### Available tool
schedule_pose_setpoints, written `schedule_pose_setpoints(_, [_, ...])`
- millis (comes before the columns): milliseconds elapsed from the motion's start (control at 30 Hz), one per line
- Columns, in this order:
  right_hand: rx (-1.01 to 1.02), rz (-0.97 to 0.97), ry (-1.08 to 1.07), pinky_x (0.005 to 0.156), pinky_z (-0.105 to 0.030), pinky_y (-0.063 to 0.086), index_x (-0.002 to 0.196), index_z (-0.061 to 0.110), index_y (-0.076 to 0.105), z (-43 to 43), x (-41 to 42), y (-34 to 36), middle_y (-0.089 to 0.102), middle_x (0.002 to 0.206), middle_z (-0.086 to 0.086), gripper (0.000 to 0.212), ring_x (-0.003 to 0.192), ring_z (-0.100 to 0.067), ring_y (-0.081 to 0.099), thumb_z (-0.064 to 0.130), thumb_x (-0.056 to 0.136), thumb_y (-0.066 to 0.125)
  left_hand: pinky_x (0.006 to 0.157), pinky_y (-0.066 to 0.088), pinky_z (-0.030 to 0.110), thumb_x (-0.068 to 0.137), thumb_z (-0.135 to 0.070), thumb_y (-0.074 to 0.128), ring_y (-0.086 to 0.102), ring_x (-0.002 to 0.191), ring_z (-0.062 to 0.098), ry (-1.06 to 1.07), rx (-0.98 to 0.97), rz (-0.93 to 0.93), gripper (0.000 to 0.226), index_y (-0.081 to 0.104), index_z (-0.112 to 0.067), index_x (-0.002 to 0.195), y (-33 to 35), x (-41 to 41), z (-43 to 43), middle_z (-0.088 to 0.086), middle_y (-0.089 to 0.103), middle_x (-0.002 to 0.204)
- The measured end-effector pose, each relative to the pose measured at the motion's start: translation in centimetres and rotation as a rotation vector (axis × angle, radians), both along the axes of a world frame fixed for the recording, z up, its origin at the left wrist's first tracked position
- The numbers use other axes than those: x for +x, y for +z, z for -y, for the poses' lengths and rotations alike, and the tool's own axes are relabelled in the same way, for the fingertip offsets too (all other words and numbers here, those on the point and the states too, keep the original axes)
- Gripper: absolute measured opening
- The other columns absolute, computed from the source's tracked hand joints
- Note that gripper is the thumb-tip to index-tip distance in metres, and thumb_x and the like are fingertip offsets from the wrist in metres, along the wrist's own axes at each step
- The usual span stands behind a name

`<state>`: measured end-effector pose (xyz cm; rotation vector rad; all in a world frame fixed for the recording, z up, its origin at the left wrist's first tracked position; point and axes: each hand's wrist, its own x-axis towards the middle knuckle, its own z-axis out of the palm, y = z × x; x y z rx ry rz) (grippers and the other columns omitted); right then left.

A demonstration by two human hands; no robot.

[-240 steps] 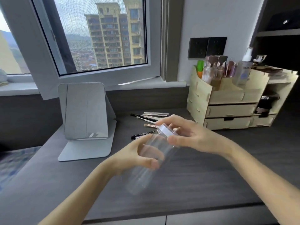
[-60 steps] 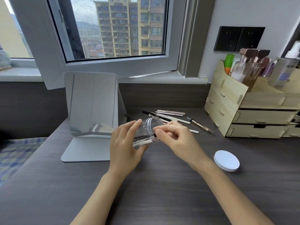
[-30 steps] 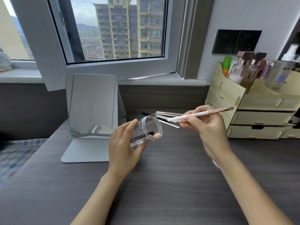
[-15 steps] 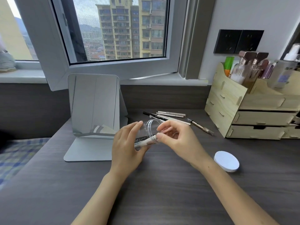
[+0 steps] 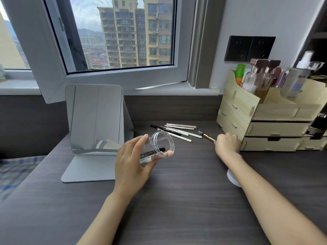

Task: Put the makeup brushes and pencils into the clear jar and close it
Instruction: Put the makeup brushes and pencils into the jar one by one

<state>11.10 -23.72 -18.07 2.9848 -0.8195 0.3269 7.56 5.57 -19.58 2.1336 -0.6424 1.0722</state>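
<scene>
My left hand (image 5: 131,167) grips the clear jar (image 5: 160,142), tilted with its open mouth facing right. A black pencil (image 5: 153,151) and a white-handled brush lie inside it. My right hand (image 5: 227,145) is out to the right, with its fingers curled onto the near end of a gold-and-dark makeup brush (image 5: 206,135) that lies on the desk. Several more brushes and pencils (image 5: 178,132) are spread on the desk behind the jar. The white lid (image 5: 232,180) lies flat, mostly hidden under my right forearm.
A standing mirror (image 5: 95,117) is just left of the jar. A wooden drawer organizer (image 5: 265,121) with bottles stands close to my right hand. The dark desk (image 5: 177,200) runs back to a wall below an inward-opened window (image 5: 115,41).
My right hand has left the jar mouth, where it put in the white brush, and moved right onto the gold-and-dark brush. The jar stays tilted in my left hand.
</scene>
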Motion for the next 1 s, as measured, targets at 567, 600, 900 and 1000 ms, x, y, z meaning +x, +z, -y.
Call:
schedule_pose_setpoints(567, [1.582, 0.754, 0.569, 0.051, -0.015, 0.043, 0.091, 0.012, 0.071, -8.0, -8.9, 8.2, 0.061, 0.066, 0.007, 0.020, 0.059, -0.004, 0.051, 0.025, 0.076, 0.068, 0.091, 0.040, 0.031, 0.067, -0.035, 0.076, 0.050, 0.108, 0.017, -0.006, -0.001, -0.016, 0.068, 0.047, -0.018, 0.126, 0.1, 0.0, 0.4, 0.004, 0.060, 0.118])
schedule_pose_setpoints(600, [1.621, 0.754, 0.611, 0.049, -0.016, 0.044, 0.089, 0.011, 0.071, -9.1, -9.2, 8.6, 0.060, 0.064, 0.005, 0.020, 0.057, -0.005, 0.051, 0.025, 0.075, 0.067, 0.090, 0.040, 0.031, 0.068, -0.037, 0.075, 0.049, 0.108, 0.017, -0.008, 0.002, -0.016, 0.067, 0.047, -0.018, 0.125, 0.1, -0.1, 0.4, 0.004, 0.060, 0.118])
schedule_pose_setpoints(900, [1.525, 0.768, 0.645, 0.067, -0.028, 0.060, 0.109, 0.005, 0.056, -14.7, -8.8, 7.3, 0.068, 0.088, -0.017, 0.022, 0.074, -0.017, 0.070, 0.000, 0.088, 0.059, 0.088, 0.039, 0.028, 0.066, -0.038, 0.073, 0.049, 0.104, 0.016, 0.026, -0.042, -0.043, 0.068, 0.047, -0.017, 0.125, 0.3, -0.1, -0.1, 0.005, 0.062, 0.114])
schedule_pose_setpoints(1000, [1.736, 0.719, 0.608, 0.047, -0.024, 0.055, 0.124, 0.007, 0.050, -14.9, -8.7, 7.5, 0.060, 0.084, -0.011, 0.031, 0.059, -0.011, 0.063, 0.000, 0.094, 0.047, 0.087, 0.042, 0.032, 0.065, -0.037, 0.072, 0.049, 0.105, 0.015, 0.015, -0.037, -0.040, 0.068, 0.048, -0.017, 0.125, 0.3, -0.2, 0.0, 0.004, 0.062, 0.115])
